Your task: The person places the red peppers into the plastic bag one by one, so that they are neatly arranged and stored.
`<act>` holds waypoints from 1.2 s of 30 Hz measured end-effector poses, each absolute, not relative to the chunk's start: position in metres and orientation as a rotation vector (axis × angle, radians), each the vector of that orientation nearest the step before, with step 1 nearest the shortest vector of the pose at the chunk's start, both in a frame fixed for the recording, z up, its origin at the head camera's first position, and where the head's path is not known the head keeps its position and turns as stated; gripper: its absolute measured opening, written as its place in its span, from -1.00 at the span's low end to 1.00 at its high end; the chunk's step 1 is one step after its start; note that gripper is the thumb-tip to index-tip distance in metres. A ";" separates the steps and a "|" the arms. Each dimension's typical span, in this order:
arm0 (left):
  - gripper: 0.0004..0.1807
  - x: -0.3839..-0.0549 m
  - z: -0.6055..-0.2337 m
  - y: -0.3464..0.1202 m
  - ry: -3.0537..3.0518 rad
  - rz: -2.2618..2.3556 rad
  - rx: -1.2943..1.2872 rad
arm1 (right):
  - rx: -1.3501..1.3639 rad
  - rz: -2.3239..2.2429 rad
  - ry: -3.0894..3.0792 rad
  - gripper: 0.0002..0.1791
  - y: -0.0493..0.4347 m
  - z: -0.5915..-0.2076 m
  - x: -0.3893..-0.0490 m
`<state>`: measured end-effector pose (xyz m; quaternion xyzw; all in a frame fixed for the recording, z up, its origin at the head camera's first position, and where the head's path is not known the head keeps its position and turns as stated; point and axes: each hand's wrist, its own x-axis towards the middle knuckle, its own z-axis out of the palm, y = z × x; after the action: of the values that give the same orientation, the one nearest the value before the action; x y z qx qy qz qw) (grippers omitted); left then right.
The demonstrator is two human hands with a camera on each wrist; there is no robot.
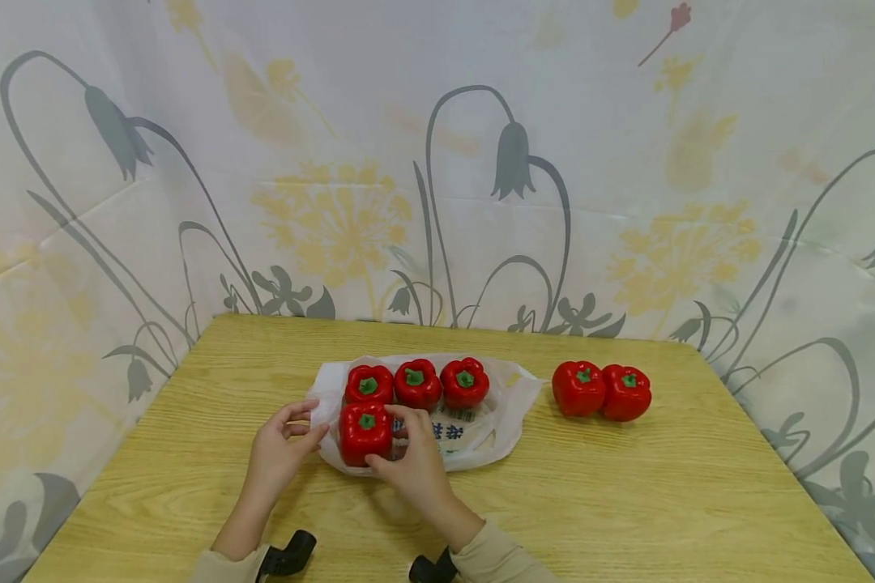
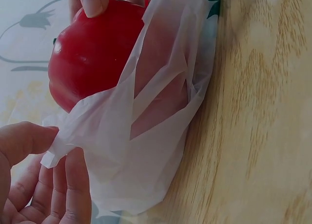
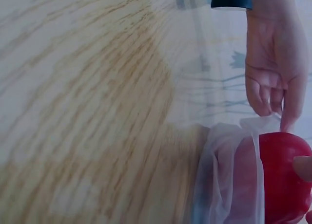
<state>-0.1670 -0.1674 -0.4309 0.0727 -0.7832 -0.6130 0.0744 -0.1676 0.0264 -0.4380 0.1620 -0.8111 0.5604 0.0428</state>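
Observation:
A thin white plastic bag (image 1: 514,411) lies spread on the table with its opening facing up. My left hand (image 1: 277,449) pinches the bag's left edge between thumb and fingers, as the left wrist view shows. With thumb and fingertips on its right side, my right hand (image 1: 414,470) holds a red bell pepper (image 1: 364,436) with a green stem at the front left of the bag. Behind it, three more bell peppers (image 1: 417,384) sit in a row on the bag. In the left wrist view, the bag's side wall (image 2: 146,170) rises partly around the held pepper (image 2: 100,53).
Two more red bell peppers (image 1: 602,390) stand side by side on the wooden table (image 1: 663,502), right of the bag. A patterned curtain (image 1: 437,162) hangs along the back and sides. Black wrist mounts (image 1: 290,554) sit by both sleeves.

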 end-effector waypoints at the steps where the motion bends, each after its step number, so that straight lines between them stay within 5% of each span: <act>1: -0.58 -0.167 -0.431 -0.167 -2.350 -1.840 0.216 | 0.497 1.725 -2.468 -0.34 0.027 -0.437 -0.168; 26: -0.58 -0.168 -0.431 -0.167 -2.352 -1.850 0.212 | 0.580 1.819 -2.248 -0.42 0.051 -0.425 -0.164; 36: -0.58 -0.167 -0.431 -0.167 -2.346 -1.857 0.213 | 0.527 1.779 -2.226 -0.50 0.060 -0.385 -0.143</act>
<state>-0.1674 -0.1671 -0.4309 0.0707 -0.7801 -0.6175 0.0711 -0.1428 0.0599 -0.3852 0.1805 -0.7625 0.6093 0.1215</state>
